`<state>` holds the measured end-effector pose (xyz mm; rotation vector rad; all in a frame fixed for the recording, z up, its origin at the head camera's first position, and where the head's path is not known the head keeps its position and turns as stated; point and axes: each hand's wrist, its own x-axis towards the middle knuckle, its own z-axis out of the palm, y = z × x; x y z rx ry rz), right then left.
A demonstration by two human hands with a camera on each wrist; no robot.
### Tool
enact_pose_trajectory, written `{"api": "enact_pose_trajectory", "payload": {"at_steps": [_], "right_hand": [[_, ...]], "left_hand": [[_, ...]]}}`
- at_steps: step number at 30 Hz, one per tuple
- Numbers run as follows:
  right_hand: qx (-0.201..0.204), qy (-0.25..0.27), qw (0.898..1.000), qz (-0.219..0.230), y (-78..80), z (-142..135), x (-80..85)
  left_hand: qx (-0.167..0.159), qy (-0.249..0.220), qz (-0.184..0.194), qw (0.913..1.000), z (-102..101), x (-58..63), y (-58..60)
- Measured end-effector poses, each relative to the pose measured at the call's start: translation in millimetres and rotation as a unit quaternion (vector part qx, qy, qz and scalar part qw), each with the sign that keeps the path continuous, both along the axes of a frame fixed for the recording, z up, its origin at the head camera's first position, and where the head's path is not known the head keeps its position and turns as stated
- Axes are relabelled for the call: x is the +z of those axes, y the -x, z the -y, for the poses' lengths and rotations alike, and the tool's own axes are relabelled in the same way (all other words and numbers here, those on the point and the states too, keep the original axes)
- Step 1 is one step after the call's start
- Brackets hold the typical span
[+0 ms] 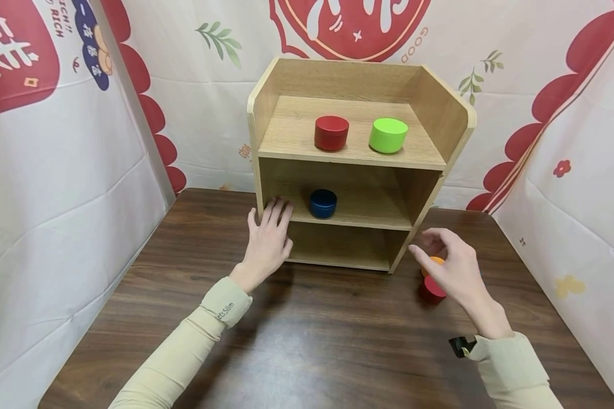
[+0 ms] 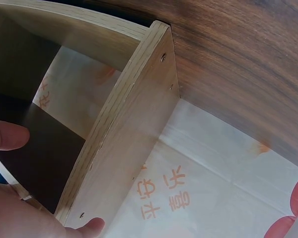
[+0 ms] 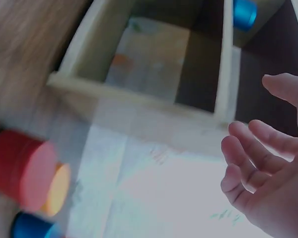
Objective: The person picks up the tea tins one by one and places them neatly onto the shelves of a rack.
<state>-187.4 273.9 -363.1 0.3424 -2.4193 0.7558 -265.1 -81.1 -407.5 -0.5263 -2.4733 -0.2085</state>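
My left hand (image 1: 269,241) touches the front left edge of a small wooden shelf unit (image 1: 337,161), its fingers fairly straight. In the left wrist view one fingertip (image 2: 93,226) lies outside the side panel, while the thumb (image 2: 10,135) is on the inner side. My right hand (image 1: 452,264) hovers by the unit's right side with bent, spread fingers and holds nothing. Partly behind it stand an orange round tin (image 1: 434,263) and a red round tin (image 1: 434,288). On the top board sit a dark red tin (image 1: 331,133) and a lime green tin (image 1: 388,136). A blue tin (image 1: 323,204) occupies the middle shelf.
The unit stands on a dark wood table (image 1: 307,341), with printed white cloth (image 1: 199,113) hung behind and at both sides. Another blue tin (image 3: 34,227) shows near the red one in the right wrist view, where that area is blurred.
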Motion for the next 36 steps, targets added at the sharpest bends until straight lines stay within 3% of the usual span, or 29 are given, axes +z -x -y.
{"api": "enact_pose_trajectory", "payload": {"at_steps": [3,8,16,23,36], "right_hand": [[-0.047,-0.016,0.997,0.054,-5.5,-13.2,-8.7],[-0.104,-0.072,0.982,0.138,-11.4,-34.5,-30.4],[-0.158,-0.15,0.96,0.177,-13.2,-59.6,-74.2],[-0.137,-0.146,0.94,0.275,-11.5,-65.5,-89.7],[-0.099,-0.113,0.95,0.272,-7.3,-69.2,-98.8]], "left_hand": [[-0.001,-0.002,0.002,1.0,0.0,0.1,0.1],[-0.001,-0.003,0.003,1.0,-0.3,-0.2,0.3],[-0.002,-0.004,0.001,1.0,-0.6,0.0,1.0],[-0.001,-0.005,0.0,1.0,-0.3,-1.3,1.6],[0.001,-0.003,-0.001,1.0,-0.3,-0.5,0.7]]}}
